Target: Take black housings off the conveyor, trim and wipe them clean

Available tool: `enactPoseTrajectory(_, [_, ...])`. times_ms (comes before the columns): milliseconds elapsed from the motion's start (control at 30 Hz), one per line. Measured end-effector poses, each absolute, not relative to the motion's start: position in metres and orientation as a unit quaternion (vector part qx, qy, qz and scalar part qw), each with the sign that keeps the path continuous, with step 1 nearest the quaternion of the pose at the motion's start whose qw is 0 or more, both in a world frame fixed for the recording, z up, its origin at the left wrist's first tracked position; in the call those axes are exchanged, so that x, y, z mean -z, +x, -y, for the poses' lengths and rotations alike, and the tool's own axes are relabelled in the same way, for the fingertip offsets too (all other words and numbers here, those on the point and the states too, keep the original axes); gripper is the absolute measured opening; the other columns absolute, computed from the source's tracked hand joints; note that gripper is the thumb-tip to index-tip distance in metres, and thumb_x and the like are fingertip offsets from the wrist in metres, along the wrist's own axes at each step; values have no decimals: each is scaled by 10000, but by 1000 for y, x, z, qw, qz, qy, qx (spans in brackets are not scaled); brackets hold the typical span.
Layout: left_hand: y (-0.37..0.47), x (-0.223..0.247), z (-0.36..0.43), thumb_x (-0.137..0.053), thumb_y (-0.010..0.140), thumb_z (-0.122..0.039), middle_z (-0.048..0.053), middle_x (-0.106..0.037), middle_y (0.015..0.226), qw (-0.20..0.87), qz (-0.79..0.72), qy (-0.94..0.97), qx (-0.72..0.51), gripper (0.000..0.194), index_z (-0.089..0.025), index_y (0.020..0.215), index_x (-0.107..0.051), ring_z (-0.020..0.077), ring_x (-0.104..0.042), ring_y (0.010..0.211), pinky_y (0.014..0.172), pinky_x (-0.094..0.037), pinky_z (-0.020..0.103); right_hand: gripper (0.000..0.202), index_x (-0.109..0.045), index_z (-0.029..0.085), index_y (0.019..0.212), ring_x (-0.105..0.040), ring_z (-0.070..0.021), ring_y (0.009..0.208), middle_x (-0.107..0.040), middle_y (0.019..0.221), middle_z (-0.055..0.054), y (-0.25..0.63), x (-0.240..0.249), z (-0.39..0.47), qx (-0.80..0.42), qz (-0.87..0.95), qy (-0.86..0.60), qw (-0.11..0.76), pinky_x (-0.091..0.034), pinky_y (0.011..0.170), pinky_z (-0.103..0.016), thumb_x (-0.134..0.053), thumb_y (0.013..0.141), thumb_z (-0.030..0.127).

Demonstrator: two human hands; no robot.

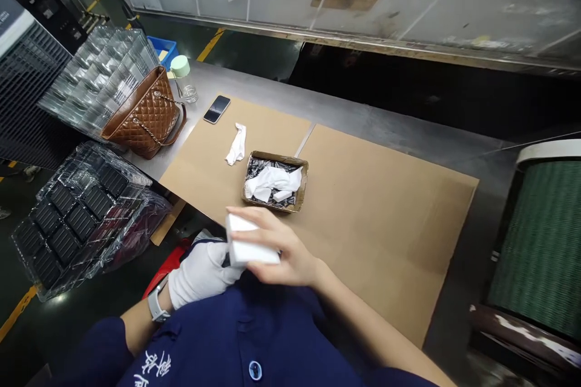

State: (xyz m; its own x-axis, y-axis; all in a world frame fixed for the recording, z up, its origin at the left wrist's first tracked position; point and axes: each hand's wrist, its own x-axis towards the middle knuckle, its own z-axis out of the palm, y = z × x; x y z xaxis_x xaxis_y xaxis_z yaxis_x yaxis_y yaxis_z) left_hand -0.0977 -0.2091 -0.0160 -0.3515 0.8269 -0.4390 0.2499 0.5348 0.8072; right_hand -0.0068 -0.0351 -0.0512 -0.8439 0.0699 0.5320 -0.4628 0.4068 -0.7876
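Note:
My right hand (281,251), bare, grips a white block-shaped object (247,245) close to my chest, at the near edge of the cardboard sheet (376,211). My left hand (202,275) wears a white glove and a watch on the wrist; it touches the left end of the same white object, with its fingers curled under it. What lies between the two hands is partly hidden. Just beyond them stands a small cardboard box (275,181) with dark parts and a crumpled white cloth inside.
A white glove (236,144) and a phone (216,109) lie on the cardboard. A brown quilted bag (147,115), a cup with a green lid (182,72) and stacked clear trays (97,75) stand at the left. Trays of dark parts (77,217) sit lower left. A green conveyor belt (542,242) is at the right.

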Motion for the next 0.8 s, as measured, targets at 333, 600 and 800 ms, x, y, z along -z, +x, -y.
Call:
enactPoseTrajectory(333, [-106,14,199,-531,903,-347,32,-712,730,241,-797,393,-390,250,-172,827,-692,144,-645,633,630,-480,236,341,-534,303,1156,-419,-273,1350,-513,1394,-89,14,75,31,-628,700,-212,265,-320,1122,-519,-594,864,468])
enactPoseTrajectory(600, [-105,20,193,-477,913,-417,80,-736,921,299,-829,328,-342,298,-205,963,-681,229,-687,879,816,-507,322,266,-587,262,1007,-479,-279,1290,-540,1356,-105,-18,55,57,-626,699,-239,251,-370,1073,-500,-613,839,467])
enactPoseTrajectory(800, [-109,19,189,-393,939,-402,118,-712,1044,316,-827,355,-299,335,-209,1064,-635,270,-646,1061,930,-487,383,335,-577,247,972,-518,-295,1239,-568,1308,-123,-25,64,64,-666,670,-260,199,-385,1039,-528,-571,835,552])
